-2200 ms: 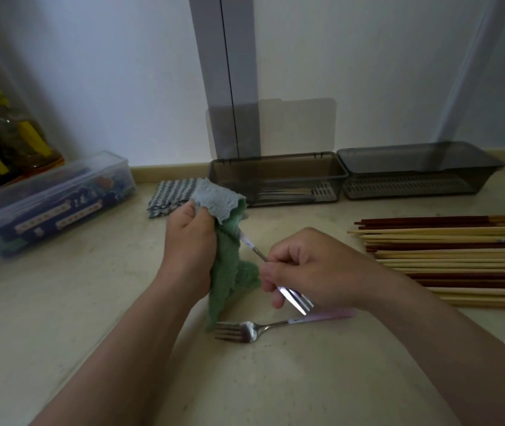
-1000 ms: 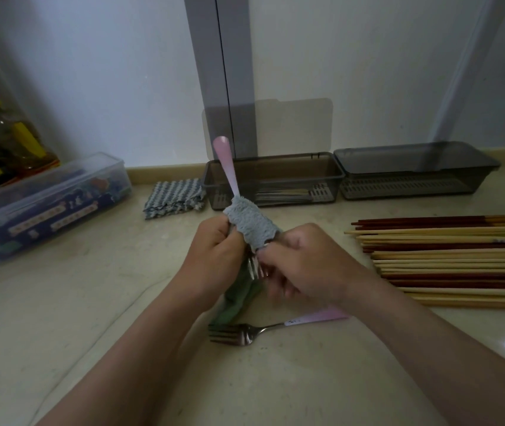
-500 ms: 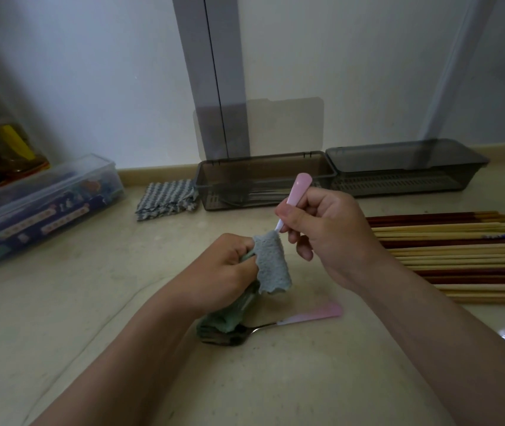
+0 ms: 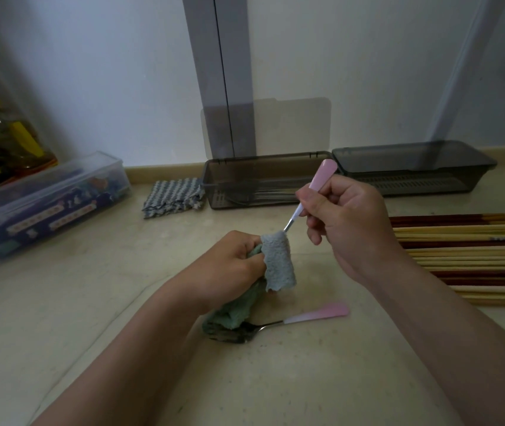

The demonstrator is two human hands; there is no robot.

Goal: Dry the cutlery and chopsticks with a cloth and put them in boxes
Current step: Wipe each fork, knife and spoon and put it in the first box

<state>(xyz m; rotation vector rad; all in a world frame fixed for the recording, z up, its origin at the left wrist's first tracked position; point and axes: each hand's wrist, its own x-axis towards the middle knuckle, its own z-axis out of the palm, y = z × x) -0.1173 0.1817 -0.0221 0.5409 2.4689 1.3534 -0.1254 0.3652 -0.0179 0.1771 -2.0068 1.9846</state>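
My left hand [image 4: 229,269] grips a green-grey cloth [image 4: 277,265], which is wrapped around the head of a pink-handled piece of cutlery [image 4: 320,179]. My right hand [image 4: 346,219] holds that handle, tilted up and to the right; its head is hidden in the cloth. A second pink-handled fork [image 4: 291,319] lies on the counter below the cloth, its tines partly under the cloth's hanging end. Several wooden chopsticks [image 4: 466,256] lie in a row at the right. Two smoky grey boxes stand at the wall: an open one [image 4: 263,179] with cutlery inside, and another [image 4: 414,167] to its right.
A folded checked cloth [image 4: 172,196] lies left of the open box. A clear plastic container [image 4: 45,204] with packets stands at the left, bottles [image 4: 5,142] behind it. A grey vertical post [image 4: 220,72] rises behind the boxes.
My right hand shifted from the cutlery's metal end to its pink handle. The handle swung from pointing up-left to up-right. The cloth now covers the head.
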